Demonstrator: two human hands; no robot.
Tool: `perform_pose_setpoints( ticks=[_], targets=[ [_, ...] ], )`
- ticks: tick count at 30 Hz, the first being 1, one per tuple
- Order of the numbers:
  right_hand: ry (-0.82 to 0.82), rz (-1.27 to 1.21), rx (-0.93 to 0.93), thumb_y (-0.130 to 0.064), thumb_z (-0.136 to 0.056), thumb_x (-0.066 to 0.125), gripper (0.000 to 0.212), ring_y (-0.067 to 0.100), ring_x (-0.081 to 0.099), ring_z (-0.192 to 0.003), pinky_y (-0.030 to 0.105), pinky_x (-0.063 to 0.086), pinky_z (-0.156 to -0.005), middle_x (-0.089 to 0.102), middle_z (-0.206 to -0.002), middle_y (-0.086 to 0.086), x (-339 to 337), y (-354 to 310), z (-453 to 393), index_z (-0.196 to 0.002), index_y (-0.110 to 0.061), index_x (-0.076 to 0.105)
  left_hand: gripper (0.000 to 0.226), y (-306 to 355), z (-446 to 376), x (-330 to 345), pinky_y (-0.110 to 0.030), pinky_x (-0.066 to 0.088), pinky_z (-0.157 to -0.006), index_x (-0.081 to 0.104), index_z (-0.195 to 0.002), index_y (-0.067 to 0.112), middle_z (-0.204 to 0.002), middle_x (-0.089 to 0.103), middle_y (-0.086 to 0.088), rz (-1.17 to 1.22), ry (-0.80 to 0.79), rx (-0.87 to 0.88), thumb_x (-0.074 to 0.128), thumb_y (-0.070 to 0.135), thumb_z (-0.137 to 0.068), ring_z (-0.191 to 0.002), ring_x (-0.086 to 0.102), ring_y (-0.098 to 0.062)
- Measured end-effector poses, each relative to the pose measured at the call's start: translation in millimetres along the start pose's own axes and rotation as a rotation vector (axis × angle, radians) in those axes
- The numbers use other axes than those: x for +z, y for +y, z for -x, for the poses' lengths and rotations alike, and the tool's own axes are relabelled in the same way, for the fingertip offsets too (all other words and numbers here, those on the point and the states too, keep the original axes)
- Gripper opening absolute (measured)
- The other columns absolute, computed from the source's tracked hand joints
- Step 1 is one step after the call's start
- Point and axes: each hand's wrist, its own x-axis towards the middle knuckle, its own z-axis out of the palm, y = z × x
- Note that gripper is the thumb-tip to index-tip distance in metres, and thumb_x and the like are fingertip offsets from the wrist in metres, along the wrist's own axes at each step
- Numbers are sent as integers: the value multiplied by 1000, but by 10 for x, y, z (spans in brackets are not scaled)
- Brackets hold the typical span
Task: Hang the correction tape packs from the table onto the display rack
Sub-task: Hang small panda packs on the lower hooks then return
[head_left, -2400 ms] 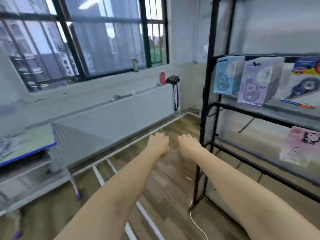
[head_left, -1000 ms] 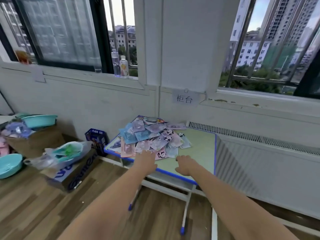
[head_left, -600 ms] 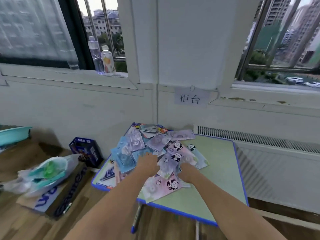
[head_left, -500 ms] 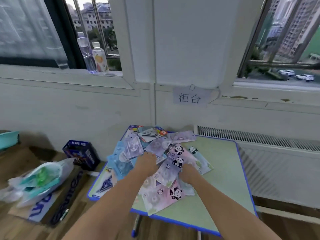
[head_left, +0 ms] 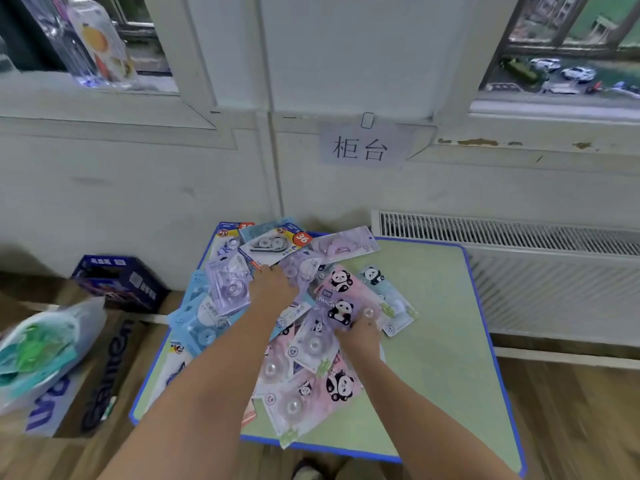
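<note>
Pastel plastic everywhere: the heap of flat correction tape packs (head_left: 277, 306), blue, lilac and pink card-backed blisters, sprawls over the left and middle of the green table with the blue rim (head_left: 440, 306), and both hands are down in it now. The left hand (head_left: 273, 285) lies palm-down on the lilac packs near the far side of the pile, fingers spread fairly flat and pressing; whether it has anything pinched underneath, I cannot tell. The right hand (head_left: 360, 332) sits nearer the person, fingers curled at the lower edge of the pink panda-printed pack (head_left: 341, 299), and looks to be grasping it. That pack lies directly ahead of the right hand, its long axis running away toward the wall, so the right hand is plainly the nearer one to lift it. The display rack is nowhere in sight from here, so a turn away from the table would be needed once a pack is up. Compared with half a second ago, the view has closed in and dropped over the table, the left hand has slid further up the heap, and the right hand has pushed forward onto the panda pack.
</note>
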Motion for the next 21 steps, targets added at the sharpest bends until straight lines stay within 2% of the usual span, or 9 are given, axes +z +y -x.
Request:
perform_pose_setpoints(
  ticks=[3, 7, 10, 12, 14, 16, 17, 19, 21],
  targets=[
    [8, -14, -1, -23, -86, 59, 43, 34, 53, -112, 47, 49, -94, 52, -127, 16, 33, 22, -27, -123, -6, 47, 65, -1, -102, 85, -39, 38, -99, 40, -134, -2, -134, 45, -21, 11, -32, -27, 47, 48, -92, -125, 42, -35],
    [-7, 7, 9, -21, -88, 56, 36, 32, 51, -114, 43, 51, -91, 53, -125, 13, 42, 46, -93, -120, -6, 51, 70, 43, -79, 95, -39, 40, -97, 39, -132, -3, -131, 47, -20, 31, 15, -35, 53, 50, -89, -122, 44, -34],
    [-37, -65, 46, -12, -85, 53, 14, 31, 54, -111, 39, 53, -83, 56, -118, 14, 51, 63, -145, -99, -11, 52, 75, 80, -8, 94, -40, 38, -101, 33, -135, -4, -135, 42, -21, 48, 33, -59, 58, 49, -87, -126, 40, -34],
    [-48, -94, 56, -10, -83, 52, 7, 31, 58, -105, 37, 53, -78, 59, -106, 15, 23, 70, -157, -86, -15, 48, 79, 121, 41, 99, -39, 35, -104, 30, -136, -5, -137, 38, -22, 59, 14, -71, 60, 48, -86, -128, 37, -35],
    [-65, -137, 46, -8, -83, 52, 17, 27, 59, -87, 30, 47, -67, 55, -85, 11, -73, 42, -107, -71, -15, 42, 83, 169, 98, 85, -40, 33, -106, 27, -138, -6, -139, 33, -23, 104, -14, -101, 63, 46, -85, -130, 34, -36],
    [-93, -216, 54, -4, -86, 51, 28, 19, 48, -62, 23, 36, -53, 44, -68, 5, -170, 22, -66, -65, -15, 36, 83, 216, 156, 54, -40, 30, -108, 24, -140, -5, -142, 27, -23, 161, -48, -137, 65, 42, -85, -134, 29, -37],
    [-100, -253, 61, -3, -87, 51, 29, 15, 42, -57, 23, 32, -50, 42, -64, 3, -203, 36, -72, -65, -15, 35, 84, 235, 182, 40, -40, 28, -109, 23, -140, -5, -142, 25, -24, 192, -67, -143, 66, 40, -84, -135, 26, -38],
    [-114, -298, 74, -5, -88, 51, 28, 14, 38, -55, 24, 30, -49, 43, -64, 2, -277, 76, -64, -67, -16, 35, 86, 254, 236, 30, -42, 28, -110, 21, -141, -3, -144, 21, -24, 296, -92, -152, 70, 34, -82, -136, 24, -39],
    [-130, -423, 82, -5, -89, 50, 27, 17, 41, -58, 25, 34, -53, 46, -69, 4, -322, 134, -57, -71, -19, 36, 90, 265, 295, 28, -41, 34, -106, 16, -144, 0, -144, 23, -21, 470, -106, -169, 73, 28, -80, -135, 28, -36]
  ],
)
